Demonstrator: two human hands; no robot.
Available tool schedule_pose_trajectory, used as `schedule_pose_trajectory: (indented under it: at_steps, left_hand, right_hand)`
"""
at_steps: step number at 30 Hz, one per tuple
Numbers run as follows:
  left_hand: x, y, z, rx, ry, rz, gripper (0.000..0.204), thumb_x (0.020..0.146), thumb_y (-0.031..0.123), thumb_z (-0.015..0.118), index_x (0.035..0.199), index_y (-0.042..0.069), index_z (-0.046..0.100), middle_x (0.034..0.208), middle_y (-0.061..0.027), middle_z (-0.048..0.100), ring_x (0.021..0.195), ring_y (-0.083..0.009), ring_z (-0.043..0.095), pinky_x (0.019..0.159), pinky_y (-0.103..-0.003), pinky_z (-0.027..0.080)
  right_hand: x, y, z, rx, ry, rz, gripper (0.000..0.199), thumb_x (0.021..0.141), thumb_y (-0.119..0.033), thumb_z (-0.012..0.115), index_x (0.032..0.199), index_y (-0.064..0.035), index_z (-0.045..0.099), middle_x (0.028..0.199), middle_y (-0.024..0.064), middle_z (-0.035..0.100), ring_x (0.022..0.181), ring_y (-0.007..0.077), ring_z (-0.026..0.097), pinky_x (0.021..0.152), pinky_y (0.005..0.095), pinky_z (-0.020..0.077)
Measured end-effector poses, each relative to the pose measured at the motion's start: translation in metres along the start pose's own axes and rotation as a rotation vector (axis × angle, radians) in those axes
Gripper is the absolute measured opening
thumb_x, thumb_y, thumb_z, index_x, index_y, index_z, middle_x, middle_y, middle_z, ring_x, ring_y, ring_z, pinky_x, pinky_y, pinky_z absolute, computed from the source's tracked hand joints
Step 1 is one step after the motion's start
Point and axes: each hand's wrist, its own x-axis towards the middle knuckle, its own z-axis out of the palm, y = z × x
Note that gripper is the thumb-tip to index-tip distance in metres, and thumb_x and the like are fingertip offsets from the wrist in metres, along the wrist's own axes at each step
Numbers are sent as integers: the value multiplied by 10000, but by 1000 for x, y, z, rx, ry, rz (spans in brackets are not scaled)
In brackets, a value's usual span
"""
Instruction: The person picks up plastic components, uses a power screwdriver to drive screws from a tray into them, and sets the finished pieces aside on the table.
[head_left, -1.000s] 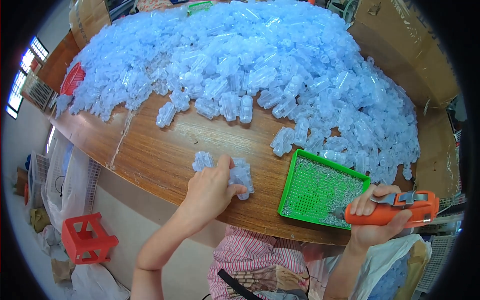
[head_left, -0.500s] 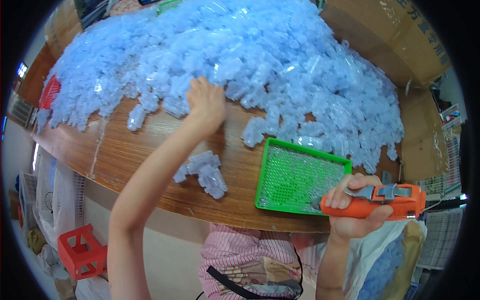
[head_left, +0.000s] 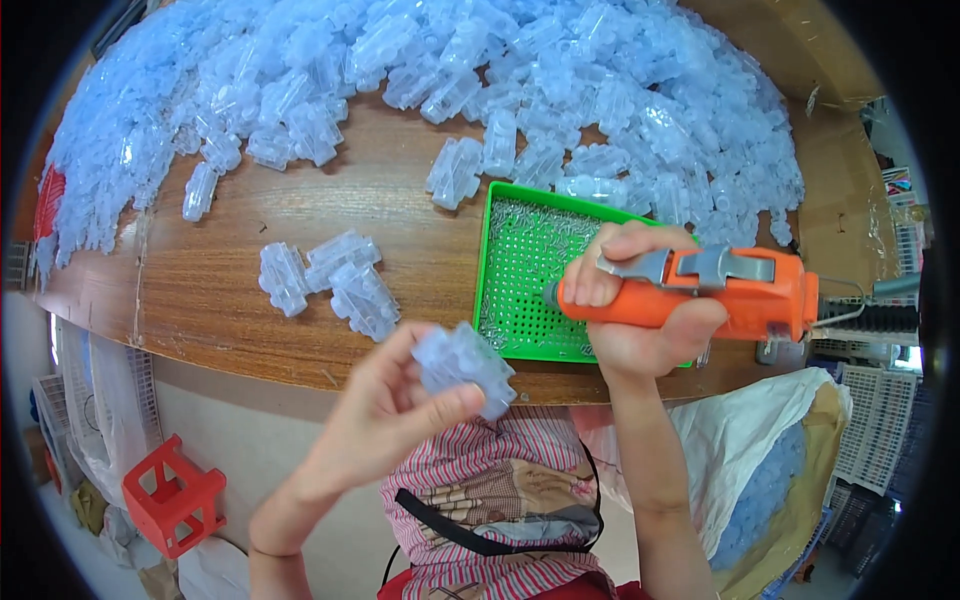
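Note:
Between thumb and fingers, my left hand (head_left: 375,405) grips a clear plastic part (head_left: 462,368) just off the table's front edge. My right hand (head_left: 640,330) is wrapped round an orange electric screwdriver (head_left: 735,293) with a silver lever along its top. Its tip is over a green perforated tray (head_left: 482,290) that holds many small silver screws (head_left: 535,235). Left of the tray, a few loose clear plastic parts (head_left: 345,268) lie on the brown table (head_left: 210,290).
A large heap of similar clear parts (head_left: 560,70) covers the back of the table, with cardboard (head_left: 845,200) at its right. Below the front edge are a red plastic stool (head_left: 175,495) at left and an open lined sack of parts (head_left: 765,490) at right.
My left hand has come back from the heap toward me and now holds a clear plastic part. The screwdriver, still in my right hand, is further over the tray. The view has shifted.

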Motion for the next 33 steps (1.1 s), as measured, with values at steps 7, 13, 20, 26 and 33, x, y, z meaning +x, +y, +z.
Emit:
schedule_pose_trajectory:
  at_steps: [7, 13, 20, 26, 33]
  left_hand:
    - [-14, -64, 21, -186, -66, -182, 343, 948, 169, 520, 1218, 12, 381, 1063, -51, 591, 948, -79, 565, 801, -227, 469]
    - [-5, -63, 27, -239, -80, -106, 365, 949, 180, 509, 1249, 9, 389, 1145, -69, 569, 1038, -125, 559, 888, -286, 473]
    - [5, -74, 34, -273, -36, -58, 382, 952, 178, 500, 1272, 19, 364, 1160, -66, 562, 1055, -136, 556, 898, -288, 478]
    - [16, -80, 43, -252, 19, 66, 388, 952, 172, 497, 1281, 21, 356, 1173, -67, 552, 1050, -134, 555, 901, -293, 480]
    - [15, -80, 42, -194, 55, 60, 352, 957, 147, 484, 1255, -1, 370, 1148, -76, 557, 1046, -136, 554, 908, -295, 469]
  right_hand:
    - [2, 6, 2, 107, -25, 39, 800, 749, -777, 432, 926, -1, 515, 635, 34, 484, 577, 135, 462, 517, 276, 400]
    - [1, 9, 3, 77, 0, 33, 792, 758, -773, 422, 924, -4, 517, 637, 35, 485, 589, 141, 460, 520, 278, 400]
    - [0, 13, 2, 127, -106, -10, 782, 762, -761, 436, 932, -3, 528, 664, 41, 497, 591, 149, 472, 531, 284, 408]
    - [5, -18, -7, 147, -282, -64, 826, 748, -755, 471, 1045, 12, 542, 704, 53, 520, 643, 162, 494, 552, 292, 428]
    - [-31, -77, 32, -34, -187, -155, 604, 733, -623, 629, 915, -57, 518, 610, 7, 481, 518, 108, 456, 423, 212, 399]
